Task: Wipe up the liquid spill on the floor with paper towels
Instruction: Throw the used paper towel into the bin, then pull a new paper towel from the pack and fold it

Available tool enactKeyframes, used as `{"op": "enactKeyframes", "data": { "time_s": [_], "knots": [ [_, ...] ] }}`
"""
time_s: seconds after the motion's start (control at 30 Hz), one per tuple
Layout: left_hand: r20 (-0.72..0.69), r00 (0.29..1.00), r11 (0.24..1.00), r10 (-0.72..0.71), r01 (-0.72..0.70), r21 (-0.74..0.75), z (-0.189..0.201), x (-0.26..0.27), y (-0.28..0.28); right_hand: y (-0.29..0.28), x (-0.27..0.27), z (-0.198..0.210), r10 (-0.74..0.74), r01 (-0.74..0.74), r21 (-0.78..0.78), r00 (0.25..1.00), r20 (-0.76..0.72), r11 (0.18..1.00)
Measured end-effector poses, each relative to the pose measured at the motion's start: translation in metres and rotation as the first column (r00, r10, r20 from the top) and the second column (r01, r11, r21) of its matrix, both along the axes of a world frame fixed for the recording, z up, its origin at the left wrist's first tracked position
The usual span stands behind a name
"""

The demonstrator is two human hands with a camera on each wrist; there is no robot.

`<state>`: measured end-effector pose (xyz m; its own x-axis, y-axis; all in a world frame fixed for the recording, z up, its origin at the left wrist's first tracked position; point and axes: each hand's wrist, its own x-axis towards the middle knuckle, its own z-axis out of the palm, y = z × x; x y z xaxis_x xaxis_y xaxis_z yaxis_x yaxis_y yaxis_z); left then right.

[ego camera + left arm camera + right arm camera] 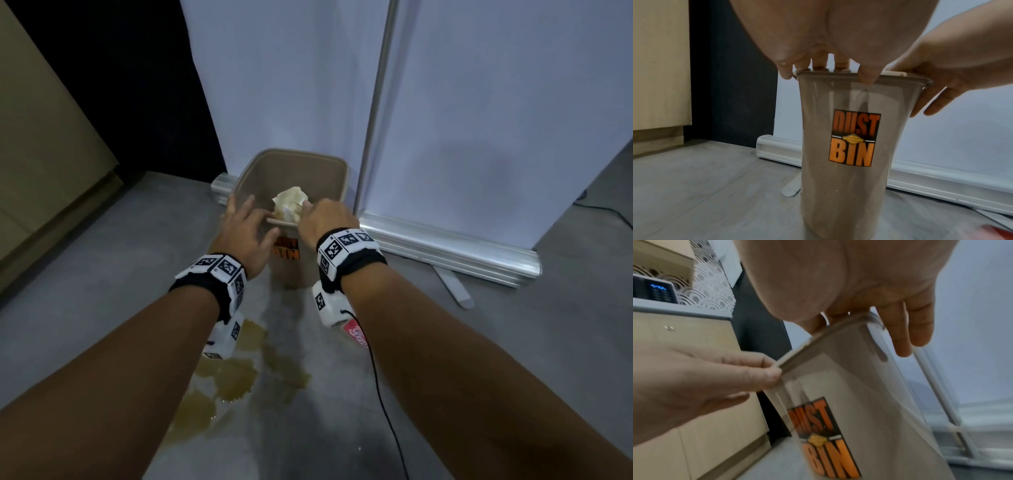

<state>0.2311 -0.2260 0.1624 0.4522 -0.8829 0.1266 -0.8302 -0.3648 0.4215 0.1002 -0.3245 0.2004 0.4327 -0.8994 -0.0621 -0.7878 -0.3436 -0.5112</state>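
A yellowish spill (236, 377) spreads over the grey floor below my forearms. Beyond it stands a tan bin (308, 155) with an orange "DUST BIN" label (855, 138). A crumpled, stained paper towel wad (291, 204) sits in the bin's mouth. My right hand (322, 219) hovers at the bin's near right rim with straight, relaxed fingers (902, 337) and holds nothing; its thumb points at the wad. My left hand (250, 222) is spread, its fingertips (820, 65) touching the bin's near left rim (797, 353).
A white roll-up banner with an aluminium base (445, 240) and a white foot (455, 287) stands behind and right of the bin. A beige cabinet (41, 137) lines the left side. A red item (358, 334) lies under my right wrist, and a black cable (383, 394) crosses the floor.
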Motion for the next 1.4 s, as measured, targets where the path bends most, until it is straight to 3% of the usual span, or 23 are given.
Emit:
{"op": "enactKeyframes", "data": {
  "time_s": [0.07,0.13,0.2,0.23,0.3,0.37,0.47,0.6,0.83,1.17,1.4],
  "knots": [
    [0.014,1.000,1.000,0.009,-0.009,0.004,-0.004,-0.002,0.001,0.007,-0.015,0.002,0.022,-0.011,-0.106,0.994,0.110,0.994],
    [0.018,0.999,0.998,0.041,-0.041,-0.038,-0.009,-0.012,0.005,0.012,-0.045,-0.001,0.039,0.033,-0.205,0.939,0.341,0.978],
    [-0.023,0.997,0.985,0.079,-0.081,-0.154,-0.015,-0.034,0.015,0.017,-0.087,-0.016,-0.050,0.197,-0.224,0.846,0.531,0.954],
    [-0.068,0.994,0.970,0.086,-0.100,-0.222,-0.022,-0.049,0.023,0.021,-0.111,-0.029,-0.129,0.274,-0.191,0.827,0.547,0.943],
    [-0.161,0.984,0.950,0.074,-0.119,-0.290,-0.041,-0.083,0.042,0.031,-0.155,-0.060,-0.284,0.353,-0.078,0.850,0.444,0.932],
    [-0.239,0.970,0.978,0.039,-0.086,-0.190,-0.069,-0.117,0.055,0.044,-0.188,-0.090,-0.345,0.374,-0.029,0.881,0.325,0.927],
    [-0.327,0.942,0.995,-0.070,0.090,0.046,-0.108,-0.159,0.057,0.061,-0.204,-0.129,-0.298,0.310,-0.016,0.925,0.235,0.951],
    [-0.315,0.937,0.945,-0.154,0.232,0.229,-0.137,-0.193,0.034,0.064,-0.200,-0.159,-0.261,0.261,0.024,0.957,0.129,0.965],
    [-0.275,0.956,0.901,-0.103,0.207,0.381,-0.171,-0.217,0.004,0.060,-0.208,-0.166,-0.334,0.343,0.010,0.905,0.263,0.939],
    [-0.208,0.977,0.921,-0.039,0.116,0.372,-0.189,-0.236,0.014,0.060,-0.219,-0.152,-0.254,0.289,-0.043,0.895,0.366,0.956],
    [-0.222,0.975,0.919,-0.014,0.100,0.381,-0.191,-0.238,0.018,0.057,-0.219,-0.110,-0.217,0.286,-0.049,0.817,0.534,0.957]
  ]
}}
